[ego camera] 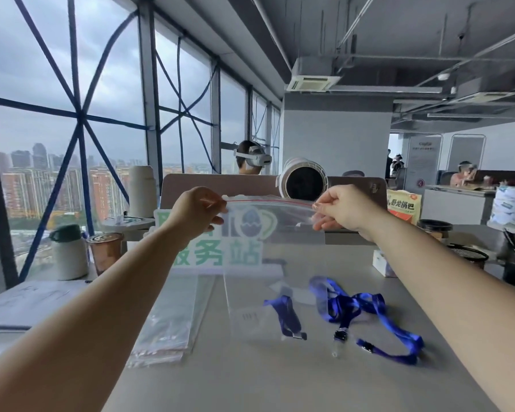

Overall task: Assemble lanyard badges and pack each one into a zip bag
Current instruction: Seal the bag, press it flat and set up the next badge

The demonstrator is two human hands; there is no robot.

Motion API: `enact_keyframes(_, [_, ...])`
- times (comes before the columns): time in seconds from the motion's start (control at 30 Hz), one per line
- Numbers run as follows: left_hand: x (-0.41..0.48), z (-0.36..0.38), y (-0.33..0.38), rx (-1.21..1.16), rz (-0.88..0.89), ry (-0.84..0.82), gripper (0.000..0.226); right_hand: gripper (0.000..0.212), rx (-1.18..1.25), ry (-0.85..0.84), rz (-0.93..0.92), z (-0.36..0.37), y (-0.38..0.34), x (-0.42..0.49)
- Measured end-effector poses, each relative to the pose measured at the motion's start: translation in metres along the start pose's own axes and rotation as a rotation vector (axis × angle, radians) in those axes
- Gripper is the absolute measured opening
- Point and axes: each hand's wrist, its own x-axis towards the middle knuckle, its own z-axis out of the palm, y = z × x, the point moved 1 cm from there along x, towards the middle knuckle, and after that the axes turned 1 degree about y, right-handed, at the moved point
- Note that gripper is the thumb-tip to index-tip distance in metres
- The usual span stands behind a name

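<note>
I hold a clear zip bag (275,220) with a red seal line up in the air above the table. My left hand (198,208) pinches its top left corner and my right hand (344,211) pinches its top right corner. The bag looks empty. On the grey table (280,382) below lie blue lanyards: one short piece (286,318) with a clip and a tangled one (366,315) to its right. A clear badge holder (250,318) lies flat left of them. A stack of clear zip bags (170,319) rests at the left.
A green and white sign (220,251) stands behind the bag. A white bottle (69,254) and a copper cup (104,252) sit at the far left; a white box (382,263) and black containers (434,228) at the right. People sit beyond the divider.
</note>
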Motion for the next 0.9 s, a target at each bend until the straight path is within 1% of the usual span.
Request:
enact_keyframes(0.07, [-0.001,0.005,-0.002,-0.135,-0.048,-0.016,0.006,0.014,-0.033,0.005,-0.012,0.003,0.001,0.0])
enact_keyframes(0.17, [0.0,0.01,-0.005,-0.186,-0.041,0.014,0.005,0.015,-0.116,0.002,-0.035,0.008,0.002,0.001])
enact_keyframes(0.27, [0.004,0.015,-0.009,-0.165,-0.027,0.027,0.006,0.012,-0.15,0.011,-0.057,0.012,0.007,0.007])
enact_keyframes(0.37, [0.012,0.019,-0.014,-0.126,-0.014,0.02,0.004,0.006,-0.089,0.013,-0.08,0.013,0.014,0.014])
enact_keyframes(0.47, [0.021,0.024,-0.018,-0.056,-0.018,0.014,0.017,0.012,-0.007,0.035,-0.033,0.016,0.027,0.023])
enact_keyframes(0.5, [0.026,0.027,-0.022,-0.061,-0.032,0.008,0.017,0.013,-0.003,0.043,-0.012,0.019,0.033,0.026])
enact_keyframes(0.57, [0.033,0.035,-0.028,-0.077,-0.059,0.004,0.009,0.013,-0.007,0.06,0.023,0.026,0.043,0.036])
enact_keyframes(0.63, [0.041,0.045,-0.035,-0.069,-0.047,0.024,0.002,0.014,0.027,0.073,0.045,0.033,0.051,0.047])
enact_keyframes(0.67, [0.045,0.048,-0.038,-0.036,-0.025,0.044,0.003,0.011,0.046,0.082,0.043,0.036,0.054,0.053])
enact_keyframes(0.73, [0.051,0.051,-0.04,0.071,0.044,0.095,0.01,0.008,0.045,0.112,0.003,0.039,0.055,0.061])
enact_keyframes(0.8, [0.051,0.048,-0.038,0.117,0.092,0.123,0.014,0.009,0.048,0.163,-0.069,0.039,0.056,0.063])
enact_keyframes(0.9, [0.041,0.042,-0.042,0.088,0.111,0.096,0.007,0.015,0.047,0.208,-0.125,0.038,0.065,0.048])
